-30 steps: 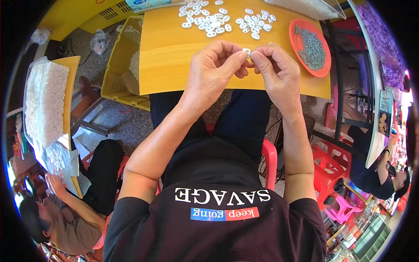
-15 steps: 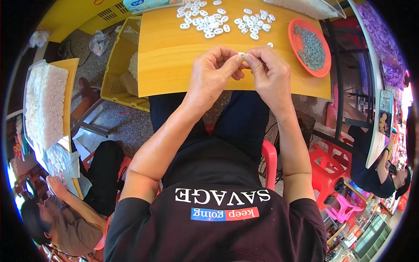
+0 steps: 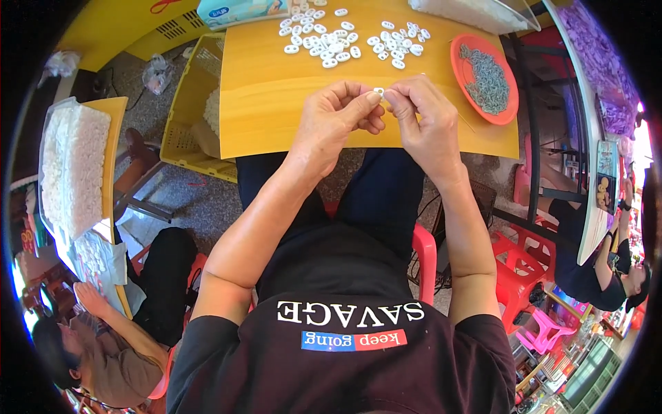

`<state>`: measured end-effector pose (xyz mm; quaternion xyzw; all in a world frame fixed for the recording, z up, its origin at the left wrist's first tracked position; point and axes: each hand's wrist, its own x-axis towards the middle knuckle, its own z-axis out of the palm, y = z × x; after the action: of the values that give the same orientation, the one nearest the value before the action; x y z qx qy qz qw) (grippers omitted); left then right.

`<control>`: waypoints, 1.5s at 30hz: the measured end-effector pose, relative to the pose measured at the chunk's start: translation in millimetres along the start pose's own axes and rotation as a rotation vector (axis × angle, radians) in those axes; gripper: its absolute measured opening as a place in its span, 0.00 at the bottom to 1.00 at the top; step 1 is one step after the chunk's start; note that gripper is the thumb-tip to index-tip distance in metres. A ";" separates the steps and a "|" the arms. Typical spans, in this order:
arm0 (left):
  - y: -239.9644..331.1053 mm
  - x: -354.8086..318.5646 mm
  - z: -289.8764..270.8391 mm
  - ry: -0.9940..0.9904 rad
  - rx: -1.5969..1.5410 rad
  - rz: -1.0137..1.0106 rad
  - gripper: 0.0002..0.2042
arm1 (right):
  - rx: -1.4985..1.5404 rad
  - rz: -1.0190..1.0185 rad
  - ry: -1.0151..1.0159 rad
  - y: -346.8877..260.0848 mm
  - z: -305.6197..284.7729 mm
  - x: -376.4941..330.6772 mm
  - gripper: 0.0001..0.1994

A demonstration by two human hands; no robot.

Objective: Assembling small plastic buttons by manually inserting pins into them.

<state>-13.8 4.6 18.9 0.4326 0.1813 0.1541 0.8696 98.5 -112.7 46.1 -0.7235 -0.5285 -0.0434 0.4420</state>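
Note:
Over the near part of the yellow tabletop, both my hands meet at a small white oval piece with holes. My left hand pinches it between thumb and forefinger, the other fingers curled. My right hand has thumb and fingertips pressed together at the piece's right side; whether they grip its edge or some tiny part cannot be made out. Beyond my hands lie a larger group of white oval pieces and a smaller one. To the right, an orange-red dish holds many small grey metal parts.
A blue-and-white package and a clear tray of white pieces stand at the far edge. On the left are a yellow crate and a side table with bagged white pieces. Other people sit left and right; red stools stand at right.
My fingertips have shifted slightly down and left, and the white piece now shows its holed face more. My right fingertips have moved a little apart from my left thumb.

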 end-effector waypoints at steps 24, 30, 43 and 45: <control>-7.5 1.2 -22.4 0.078 0.002 -0.012 0.08 | -0.585 0.102 0.020 72.5 11.8 19.4 0.06; -5.4 1.2 -25.0 0.091 0.005 -0.006 0.08 | -0.492 -0.030 -0.009 66.3 17.4 9.9 0.06; -1.8 -3.0 -5.0 0.078 -0.135 0.155 0.09 | 0.952 0.733 0.176 10.1 27.8 -4.4 0.08; -0.3 -5.0 -4.5 0.077 -0.136 0.155 0.09 | 0.828 0.622 0.175 7.9 28.2 -8.0 0.10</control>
<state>-20.2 5.4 17.0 0.3791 0.1697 0.2494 0.8748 90.0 -99.6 20.1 -0.6045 -0.2230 0.2422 0.7254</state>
